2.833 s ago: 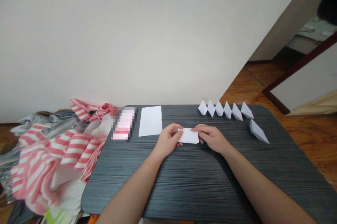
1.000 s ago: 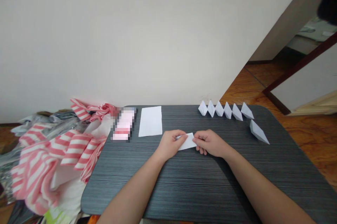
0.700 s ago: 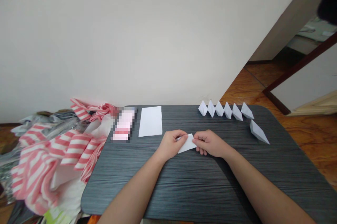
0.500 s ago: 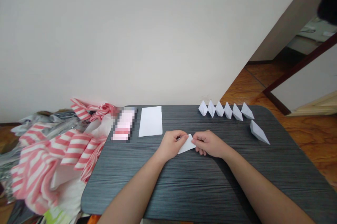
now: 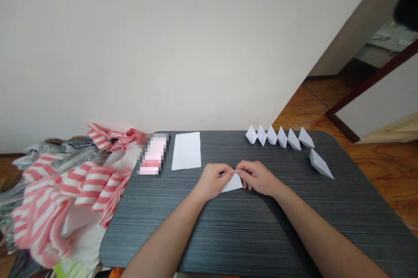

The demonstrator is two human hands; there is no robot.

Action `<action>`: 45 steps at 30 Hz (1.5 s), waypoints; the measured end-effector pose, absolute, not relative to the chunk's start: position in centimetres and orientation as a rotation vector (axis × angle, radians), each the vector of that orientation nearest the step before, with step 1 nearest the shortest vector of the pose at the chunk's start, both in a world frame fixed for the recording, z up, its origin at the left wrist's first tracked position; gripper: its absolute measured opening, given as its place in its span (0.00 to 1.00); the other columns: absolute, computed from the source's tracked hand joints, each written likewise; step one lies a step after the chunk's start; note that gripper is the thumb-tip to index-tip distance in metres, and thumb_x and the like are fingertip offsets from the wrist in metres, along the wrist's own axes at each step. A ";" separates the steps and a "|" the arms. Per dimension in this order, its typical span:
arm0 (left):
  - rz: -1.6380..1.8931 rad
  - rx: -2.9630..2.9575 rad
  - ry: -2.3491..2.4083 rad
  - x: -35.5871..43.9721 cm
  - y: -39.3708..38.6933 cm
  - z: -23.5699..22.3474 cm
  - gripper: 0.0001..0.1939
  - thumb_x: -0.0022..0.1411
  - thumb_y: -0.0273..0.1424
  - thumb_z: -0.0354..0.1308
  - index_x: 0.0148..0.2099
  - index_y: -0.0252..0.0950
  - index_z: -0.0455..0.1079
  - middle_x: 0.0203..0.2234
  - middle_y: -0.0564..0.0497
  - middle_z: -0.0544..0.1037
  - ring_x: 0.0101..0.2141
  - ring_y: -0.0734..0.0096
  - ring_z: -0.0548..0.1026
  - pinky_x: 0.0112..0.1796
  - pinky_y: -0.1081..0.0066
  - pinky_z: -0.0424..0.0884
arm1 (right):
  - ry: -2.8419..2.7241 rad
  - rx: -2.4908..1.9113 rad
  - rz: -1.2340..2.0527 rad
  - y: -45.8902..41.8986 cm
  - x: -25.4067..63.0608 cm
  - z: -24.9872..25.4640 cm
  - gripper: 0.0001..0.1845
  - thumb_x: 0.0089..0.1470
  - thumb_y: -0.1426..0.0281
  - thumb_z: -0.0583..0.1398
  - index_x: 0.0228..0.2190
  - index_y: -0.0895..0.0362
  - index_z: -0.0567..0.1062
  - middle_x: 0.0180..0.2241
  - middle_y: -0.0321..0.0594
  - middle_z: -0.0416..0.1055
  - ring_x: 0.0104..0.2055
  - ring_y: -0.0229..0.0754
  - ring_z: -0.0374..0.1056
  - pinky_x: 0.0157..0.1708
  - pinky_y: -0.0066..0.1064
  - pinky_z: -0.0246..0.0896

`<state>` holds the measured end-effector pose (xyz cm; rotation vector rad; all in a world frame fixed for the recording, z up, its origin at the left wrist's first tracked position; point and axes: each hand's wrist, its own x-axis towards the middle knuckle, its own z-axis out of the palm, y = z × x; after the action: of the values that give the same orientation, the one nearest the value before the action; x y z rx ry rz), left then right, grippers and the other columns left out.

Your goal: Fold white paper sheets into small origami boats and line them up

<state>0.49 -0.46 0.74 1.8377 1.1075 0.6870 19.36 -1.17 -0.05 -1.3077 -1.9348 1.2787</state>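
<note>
Between my two hands is a small folded piece of white paper [image 5: 232, 184], its lower edge facing me above the dark table [image 5: 228, 234]. My left hand [image 5: 214, 180] pinches it at the upper left with thumb and forefinger. At the top corner my right hand [image 5: 256, 175] pinches too, its fingertips almost meeting those of the left. The fingers cover much of the paper's upper part. Left of my hands lies a flat white paper sheet [image 5: 187, 151]. At the back right, several folded white paper boats [image 5: 271, 135] stand in a row.
Another folded paper boat [image 5: 321, 164] sits apart near the right edge. A blurred-out pink, phone-like object [image 5: 153, 154] lies at the table's left. Red-and-white striped cloth [image 5: 52, 208] is heaped beyond that edge. A pale wall [image 5: 183, 51] rises behind the table.
My right hand has shifted slightly left and up, to the paper's top corner, closer to my left fingertips. The paper has turned a little. The other things stay put.
</note>
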 end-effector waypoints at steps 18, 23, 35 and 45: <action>0.693 1.816 1.124 0.5 -0.5 1.0 0.15 0.60 0.34 0.48 0.28 0.33 0.72 0.23 0.52 0.75 0.25 0.74 0.68 0.26 0.76 0.60 | -2.066 -1.246 1.079 -1.0 19.2 0.8 0.12 0.58 0.67 0.51 0.25 0.57 0.69 0.19 0.34 0.68 0.22 0.36 0.64 0.25 0.25 0.56; 0.703 1.791 1.163 0.3 -0.4 0.7 0.16 0.60 0.36 0.49 0.29 0.33 0.72 0.25 0.51 0.75 0.26 0.73 0.70 0.27 0.76 0.62 | -2.005 -1.265 1.092 -0.9 19.5 0.6 0.13 0.58 0.66 0.51 0.25 0.56 0.69 0.19 0.34 0.68 0.23 0.37 0.65 0.26 0.26 0.57; 0.732 1.672 1.151 -0.1 -0.1 0.1 0.16 0.60 0.37 0.49 0.27 0.32 0.70 0.21 0.52 0.71 0.24 0.75 0.66 0.25 0.76 0.60 | -1.923 -1.314 1.055 -0.7 20.0 0.3 0.13 0.58 0.66 0.51 0.24 0.56 0.68 0.19 0.34 0.67 0.23 0.37 0.63 0.26 0.27 0.57; 0.776 1.506 1.155 -0.1 0.0 -0.5 0.17 0.60 0.40 0.49 0.33 0.33 0.71 0.20 0.53 0.71 0.22 0.75 0.66 0.22 0.76 0.60 | -1.885 -1.307 1.024 -0.6 20.1 0.4 0.12 0.58 0.67 0.51 0.24 0.56 0.67 0.19 0.33 0.65 0.23 0.36 0.63 0.26 0.27 0.56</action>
<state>-0.13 -0.05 -0.50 1.5061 1.1548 0.7760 20.13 -0.61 0.35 -1.3066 -1.8846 1.0244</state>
